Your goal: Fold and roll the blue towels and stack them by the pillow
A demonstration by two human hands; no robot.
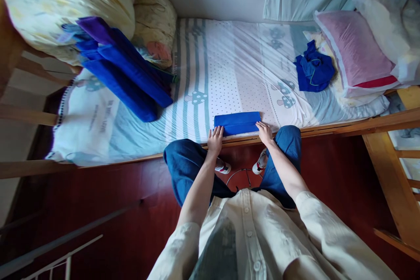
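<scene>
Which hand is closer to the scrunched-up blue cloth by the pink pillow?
Right. The right hand sits below-left of the scrunched-up blue cloth; the left hand is farther left.

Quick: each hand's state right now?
Left hand: open, fingers resting on the folded blue cloth's left end.
Right hand: open, touching its right end.

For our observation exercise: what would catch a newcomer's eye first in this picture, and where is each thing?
Bright blue stands out: a folded cloth lies at the near edge of the bed, with the left hand and right hand touching its two ends. A stack of blue cloths sits at the left, and a crumpled blue cloth lies at the right beside a pink pillow.
</scene>
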